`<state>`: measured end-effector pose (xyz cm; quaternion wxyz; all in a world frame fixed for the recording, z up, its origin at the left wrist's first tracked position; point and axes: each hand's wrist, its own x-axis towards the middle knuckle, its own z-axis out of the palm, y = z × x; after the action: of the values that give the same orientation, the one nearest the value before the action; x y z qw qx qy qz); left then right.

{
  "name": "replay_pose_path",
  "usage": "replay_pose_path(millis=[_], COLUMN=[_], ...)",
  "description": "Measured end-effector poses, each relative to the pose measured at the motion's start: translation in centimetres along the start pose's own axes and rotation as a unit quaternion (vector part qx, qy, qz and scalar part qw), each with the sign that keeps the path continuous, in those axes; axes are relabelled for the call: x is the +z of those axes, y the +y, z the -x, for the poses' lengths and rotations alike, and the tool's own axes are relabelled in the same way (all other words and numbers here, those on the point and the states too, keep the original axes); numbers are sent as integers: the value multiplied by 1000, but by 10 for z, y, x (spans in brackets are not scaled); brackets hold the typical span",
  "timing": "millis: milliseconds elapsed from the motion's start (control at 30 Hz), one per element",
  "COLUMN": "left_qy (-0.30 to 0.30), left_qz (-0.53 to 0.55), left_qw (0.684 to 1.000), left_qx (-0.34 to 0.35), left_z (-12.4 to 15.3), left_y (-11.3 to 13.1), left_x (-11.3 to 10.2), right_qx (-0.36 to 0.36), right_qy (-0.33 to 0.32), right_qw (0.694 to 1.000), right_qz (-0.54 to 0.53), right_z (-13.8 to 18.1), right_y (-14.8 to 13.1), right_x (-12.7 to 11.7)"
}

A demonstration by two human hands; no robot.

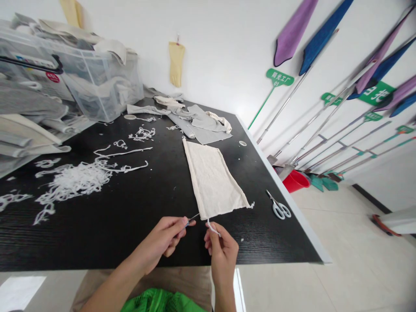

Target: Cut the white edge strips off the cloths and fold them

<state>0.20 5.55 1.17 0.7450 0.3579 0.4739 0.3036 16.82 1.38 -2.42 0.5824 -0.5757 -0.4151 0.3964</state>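
A cream cloth drawstring bag (pixel 216 177) lies flat on the black table, its near left corner between my hands. My left hand (pixel 173 234) is closed on a thin metal tool (pixel 193 217) with a bluish handle; its tip reaches that corner. Its exact kind is hard to make out. Between the thumb and fingers of my right hand (pixel 222 245) is a white cord (pixel 212 229) coming out of the same corner. A small knotted cord end (pixel 251 205) sticks out at the bag's right corner.
White-handled scissors (pixel 280 208) lie near the table's right edge. A pile of white cords (pixel 76 181) is at left. Grey and cream cloths (pixel 204 123) lie at the back, beside a clear plastic bin (pixel 107 86) full of fabric. Mops and brooms (pixel 302 143) lean on the right wall.
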Motion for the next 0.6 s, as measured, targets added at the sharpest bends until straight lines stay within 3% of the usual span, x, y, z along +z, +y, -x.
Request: replay_pose_path(millis=[200, 300, 467, 600], left_qy=[25, 72, 175, 187], left_qz=[-73, -185, -376, -441], left_qw=[996, 972, 873, 829], left_qx=[44, 129, 256, 289], left_z=[21, 28, 37, 43], left_y=[-14, -21, -33, -35], left_x=[-26, -38, -53, -58], right_qx=[25, 12, -35, -88], right_qy=[54, 54, -30, -144], right_qw=[991, 992, 999, 977], right_qz=[-119, -110, 9, 133], right_z=[-1, -3, -16, -39], right_y=[-6, -17, -51, -87], right_x=[3, 5, 20, 56])
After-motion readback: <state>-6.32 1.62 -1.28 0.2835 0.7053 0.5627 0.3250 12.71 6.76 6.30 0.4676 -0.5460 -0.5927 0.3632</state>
